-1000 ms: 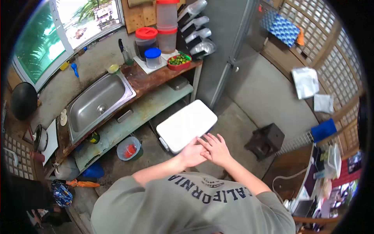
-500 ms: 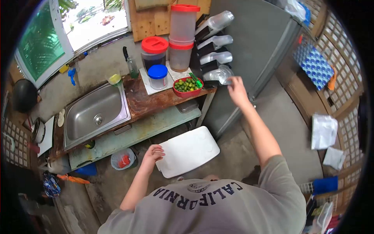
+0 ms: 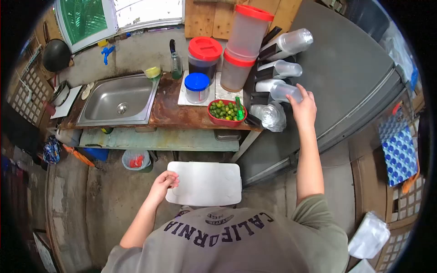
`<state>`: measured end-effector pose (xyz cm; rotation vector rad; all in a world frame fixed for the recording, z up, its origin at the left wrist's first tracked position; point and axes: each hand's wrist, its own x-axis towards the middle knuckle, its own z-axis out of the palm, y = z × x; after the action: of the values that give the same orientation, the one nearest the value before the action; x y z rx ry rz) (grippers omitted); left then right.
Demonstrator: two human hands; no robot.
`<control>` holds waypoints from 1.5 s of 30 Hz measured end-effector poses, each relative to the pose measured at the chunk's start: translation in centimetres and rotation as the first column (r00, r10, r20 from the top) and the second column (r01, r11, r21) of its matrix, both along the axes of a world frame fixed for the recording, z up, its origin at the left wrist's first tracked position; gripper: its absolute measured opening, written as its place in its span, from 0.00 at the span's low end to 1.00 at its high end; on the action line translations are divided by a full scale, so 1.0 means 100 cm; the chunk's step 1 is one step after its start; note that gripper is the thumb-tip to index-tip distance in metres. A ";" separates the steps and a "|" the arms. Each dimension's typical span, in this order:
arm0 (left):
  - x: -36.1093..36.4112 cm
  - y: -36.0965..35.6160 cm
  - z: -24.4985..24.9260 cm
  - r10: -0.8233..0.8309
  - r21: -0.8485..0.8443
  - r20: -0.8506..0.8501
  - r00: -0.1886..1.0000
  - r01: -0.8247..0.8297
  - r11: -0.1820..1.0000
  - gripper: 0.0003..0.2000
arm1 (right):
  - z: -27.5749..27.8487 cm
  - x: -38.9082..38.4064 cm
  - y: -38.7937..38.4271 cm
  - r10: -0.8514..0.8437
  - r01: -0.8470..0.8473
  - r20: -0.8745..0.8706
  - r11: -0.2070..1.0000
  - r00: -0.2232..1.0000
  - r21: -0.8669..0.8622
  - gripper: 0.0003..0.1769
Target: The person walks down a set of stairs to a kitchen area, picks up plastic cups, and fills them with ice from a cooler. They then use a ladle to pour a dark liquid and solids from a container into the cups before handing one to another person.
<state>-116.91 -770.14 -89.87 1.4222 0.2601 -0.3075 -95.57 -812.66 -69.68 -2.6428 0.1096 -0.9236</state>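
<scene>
My right hand (image 3: 303, 108) is closed round the end of a clear plastic cup (image 3: 284, 92), one of a stack lying sideways in a black holder (image 3: 263, 84) by the grey refrigerator. Just below it, clear plastic lids (image 3: 272, 117) in a wrapper rest in the lowest slot. Further stacks of clear cups (image 3: 291, 42) fill the upper slots. My left hand (image 3: 165, 184) is loosely curled, fingers a little apart, with nothing visible in it. It hovers by the left edge of a white box lid (image 3: 205, 184) in front of me.
On the brown counter (image 3: 168, 104) stand a red bowl of small green citrus (image 3: 224, 112) with a green-handled tool, red-lidded containers (image 3: 236, 68) and a blue-lidded jar (image 3: 197, 88). A steel sink (image 3: 120, 100) is left. A lined bin (image 3: 136, 160) stands below; the refrigerator (image 3: 337, 73) is right.
My right hand has moved from beside the wrapped lids up to the cup stack above and now grips a cup. The view has turned rightward. My left hand stays near the white lid.
</scene>
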 end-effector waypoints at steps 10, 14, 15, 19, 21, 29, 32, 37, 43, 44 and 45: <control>0.186 -0.202 0.066 -0.256 0.102 0.635 0.729 0.250 0.963 0.18 | 0.010 0.011 -0.012 0.199 -0.178 0.100 0.967 0.975 -0.183 0.26; 0.290 -0.276 0.062 -0.069 -0.045 0.766 0.639 0.161 0.986 0.17 | 0.019 -0.006 -0.017 0.201 -0.196 0.078 0.978 0.976 -0.073 0.25; 0.304 -0.286 0.065 -0.064 0.008 0.745 0.664 0.087 0.996 0.17 | 0.022 -0.011 -0.018 0.190 -0.185 0.092 0.981 0.977 -0.056 0.25; 0.339 -0.294 0.075 -0.125 0.151 0.839 0.530 -0.005 0.989 0.17 | 0.040 -0.024 -0.027 0.130 -0.130 0.005 0.990 0.991 0.053 0.24; 0.350 -0.294 0.073 -0.144 0.188 0.872 0.467 -0.048 0.981 0.16 | 0.052 -0.036 -0.029 0.112 -0.112 0.007 0.990 0.994 0.089 0.24; 0.220 -0.270 0.102 -0.181 -0.464 0.640 0.746 0.564 0.683 0.32 | 0.015 -0.122 0.005 0.202 -0.313 0.241 0.686 0.949 0.657 0.29; 0.159 -0.251 0.094 -0.311 -0.598 0.592 0.744 0.664 0.450 0.41 | -0.034 -0.143 0.046 0.431 -0.406 0.200 0.463 0.880 0.788 0.30; 0.137 -0.186 0.060 -0.042 -0.634 0.472 0.881 0.372 0.678 0.29 | -0.036 -0.114 0.053 0.493 -0.422 -0.026 0.769 0.870 0.480 0.30; 0.115 -0.102 0.016 -0.033 -0.309 0.459 0.888 0.194 0.931 0.35 | 0.016 0.034 0.001 0.062 -0.067 -0.043 0.990 0.997 -0.121 0.30; 0.110 -0.094 0.021 -0.035 -0.276 0.457 0.889 0.179 0.944 0.35 | 0.022 0.038 -0.004 0.061 -0.067 -0.050 0.991 0.997 -0.118 0.29; 0.106 -0.087 0.023 -0.035 -0.245 0.452 0.891 0.162 0.956 0.35 | 0.023 0.042 -0.006 0.061 -0.068 -0.061 0.991 0.996 -0.119 0.27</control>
<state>-106.30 -778.83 -87.59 1.1885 -0.2274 -0.0893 -91.38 -813.30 -67.33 -2.7674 -0.0181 -0.8587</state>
